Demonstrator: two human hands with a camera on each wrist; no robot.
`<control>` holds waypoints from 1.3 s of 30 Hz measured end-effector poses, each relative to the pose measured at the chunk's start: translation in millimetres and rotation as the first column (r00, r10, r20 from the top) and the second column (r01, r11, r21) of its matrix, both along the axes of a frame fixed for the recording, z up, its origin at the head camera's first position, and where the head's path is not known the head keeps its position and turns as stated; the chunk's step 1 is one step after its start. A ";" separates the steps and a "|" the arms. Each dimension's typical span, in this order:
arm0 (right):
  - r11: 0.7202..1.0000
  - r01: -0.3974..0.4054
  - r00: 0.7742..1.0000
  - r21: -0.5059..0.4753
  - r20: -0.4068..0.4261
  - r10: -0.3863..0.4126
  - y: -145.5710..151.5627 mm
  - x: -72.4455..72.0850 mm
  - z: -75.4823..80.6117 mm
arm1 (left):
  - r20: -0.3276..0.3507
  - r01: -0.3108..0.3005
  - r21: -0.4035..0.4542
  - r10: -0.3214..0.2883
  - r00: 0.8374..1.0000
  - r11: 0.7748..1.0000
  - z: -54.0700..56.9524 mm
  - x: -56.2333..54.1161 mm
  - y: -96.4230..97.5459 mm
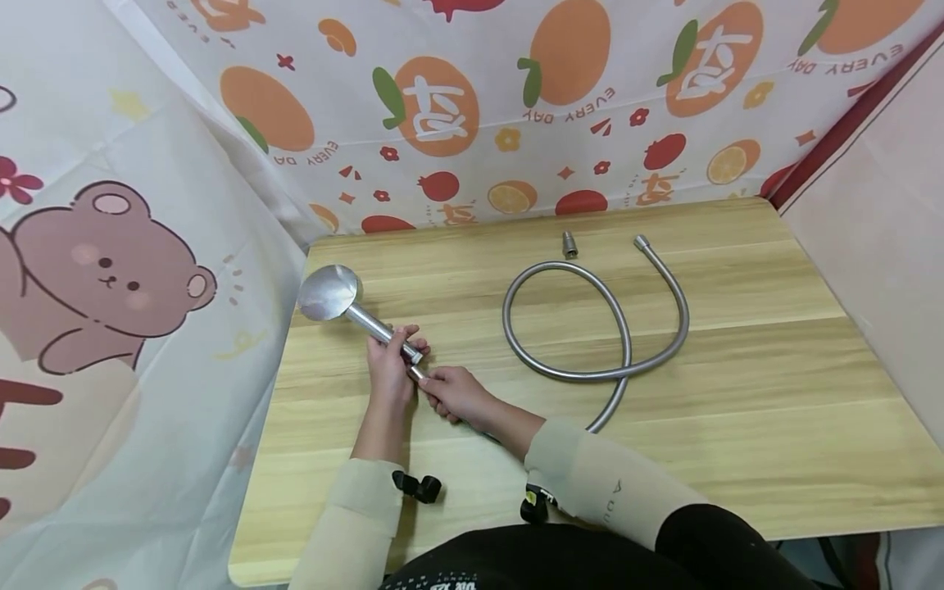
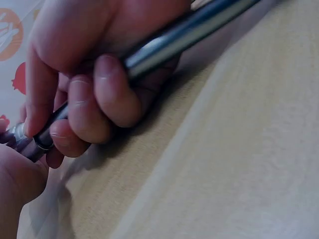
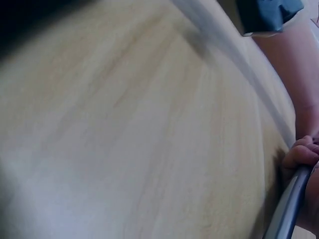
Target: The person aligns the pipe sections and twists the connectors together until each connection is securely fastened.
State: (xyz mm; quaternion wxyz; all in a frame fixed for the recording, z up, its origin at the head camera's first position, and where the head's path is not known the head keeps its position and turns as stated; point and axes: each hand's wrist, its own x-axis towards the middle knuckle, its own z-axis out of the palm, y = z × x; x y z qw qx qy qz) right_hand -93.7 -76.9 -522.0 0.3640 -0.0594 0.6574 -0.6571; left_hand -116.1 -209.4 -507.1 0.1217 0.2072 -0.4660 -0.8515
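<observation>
At the table's left side, my left hand [image 1: 389, 370] grips the handle of a silver shower head [image 1: 329, 293], whose round head points to the far left. My right hand [image 1: 459, 392] pinches the end of a grey metal shower hose [image 1: 621, 324] right at the handle's lower end. In the left wrist view, curled right-hand fingers [image 2: 117, 97] wrap the hose [image 2: 169, 45], and its collar sits close to the handle. The right wrist view catches the hose [image 3: 289, 204] at its right edge. From my right hand, the hose passes under the forearm and loops across the table.
Behind the loop, a small ribbed metal fitting [image 1: 569, 245] stands near the back edge of the wooden table [image 1: 774, 393]. The hose's free end [image 1: 642, 242] lies to its right. Printed cloth [image 1: 509, 156] hangs along the back and left.
</observation>
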 end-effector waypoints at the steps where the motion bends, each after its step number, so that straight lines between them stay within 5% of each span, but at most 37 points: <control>1: 1.000 0.000 1.000 0.003 -0.014 0.000 0.2 0.1 -0.6 | 0.004 0.000 0.006 0.000 1.000 1.000 -0.1 -0.6 -0.3; 12: 0.999 0.009 0.997 -0.032 -0.078 -0.011 3.1 4.1 -2.4 | 0.092 0.045 0.029 -0.047 0.995 0.999 -7.7 2.6 2.0; 25: 0.995 0.050 0.998 -0.086 -0.035 -0.053 2.0 3.9 -0.6 | 0.116 0.072 0.041 -0.077 0.990 0.997 -11.8 0.7 3.8; 39: 0.994 0.044 0.998 -0.103 -0.046 -0.049 1.0 3.6 -4.3 | 0.117 0.195 -0.143 -0.179 0.977 0.970 -12.4 0.7 2.7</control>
